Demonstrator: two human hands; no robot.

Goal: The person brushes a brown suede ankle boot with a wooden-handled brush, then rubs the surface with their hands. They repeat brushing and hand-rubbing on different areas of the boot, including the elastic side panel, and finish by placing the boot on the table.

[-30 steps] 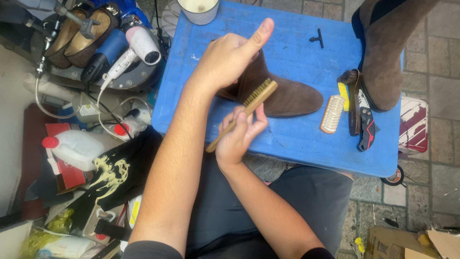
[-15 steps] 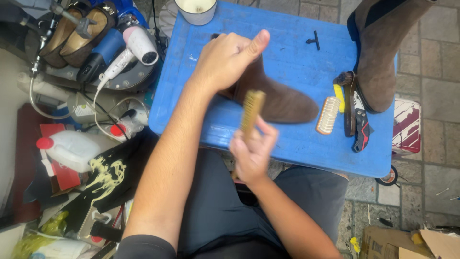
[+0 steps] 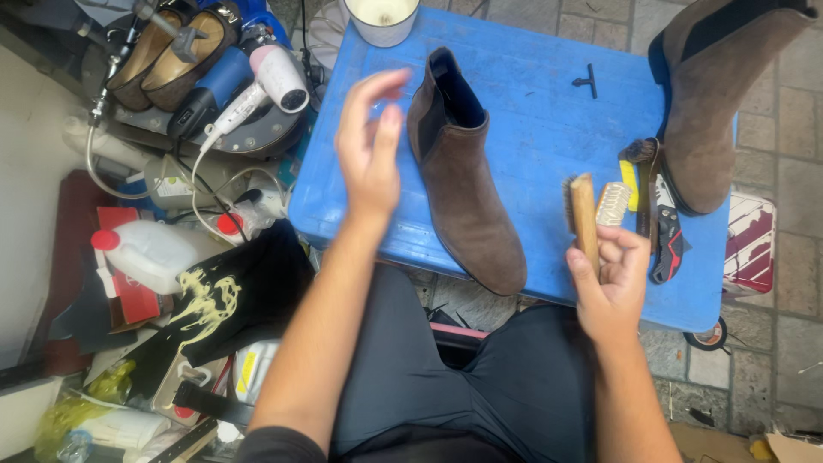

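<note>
A brown suede ankle boot (image 3: 463, 176) stands on the blue table (image 3: 531, 77), toe toward me, free of either hand. My left hand (image 3: 370, 141) hovers just left of the boot with its fingers spread and holds nothing. My right hand (image 3: 610, 279) is at the table's near edge, right of the boot, shut on a wooden-backed brush (image 3: 581, 214) held upright with the bristles facing left. A second matching brown boot (image 3: 716, 90) stands at the table's far right.
Beside the second boot lie a small yellow brush (image 3: 628, 184), a pale comb-like brush (image 3: 611, 204) and a red-and-black folding knife (image 3: 664, 236). A white cup (image 3: 381, 17) stands at the table's far edge. On the left are a hair dryer (image 3: 266, 81), a white bottle (image 3: 150, 253) and clutter.
My left hand has let go of the boot and lifted off to the left. My right hand carried the brush off the boot to the right. The boot now stands alone.
</note>
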